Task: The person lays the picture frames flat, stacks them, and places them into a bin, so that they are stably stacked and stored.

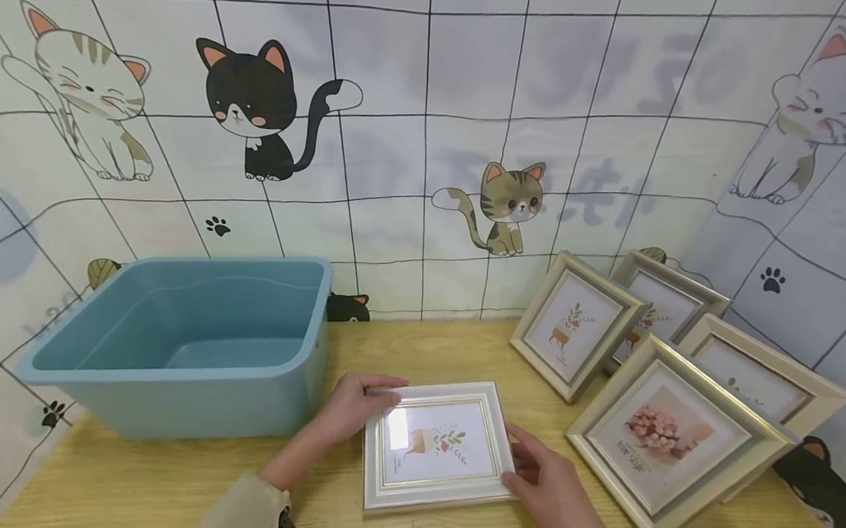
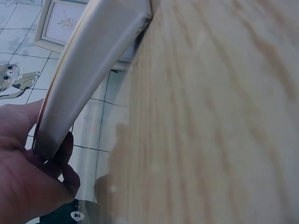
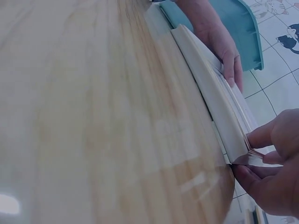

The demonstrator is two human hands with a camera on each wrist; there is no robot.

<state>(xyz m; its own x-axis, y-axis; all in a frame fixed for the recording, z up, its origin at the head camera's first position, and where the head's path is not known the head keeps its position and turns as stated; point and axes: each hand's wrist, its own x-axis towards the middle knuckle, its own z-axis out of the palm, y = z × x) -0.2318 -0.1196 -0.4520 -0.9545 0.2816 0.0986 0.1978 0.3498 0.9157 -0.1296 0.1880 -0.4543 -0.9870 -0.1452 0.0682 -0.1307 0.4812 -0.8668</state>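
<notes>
A white picture frame [image 1: 438, 444] with a thin gold inner line and a plant print lies face up, low over the wooden table. My left hand [image 1: 358, 408] grips its upper left corner, thumb on the face; in the left wrist view the fingers of that hand [image 2: 35, 163] curl round the edge of the frame [image 2: 88, 70]. My right hand [image 1: 551, 486] pinches the right side, thumb on top. From the right wrist, the right hand [image 3: 275, 163] holds a corner of the frame [image 3: 210, 88], with fingers beneath it.
A blue plastic tub [image 1: 200, 400] stands at the left. Several framed prints stand upright at the right, one with pink flowers [image 1: 665, 436] in front. Behind the wooden table [image 1: 418, 347] hangs a cat-patterned cloth or wall covering [image 1: 392, 159].
</notes>
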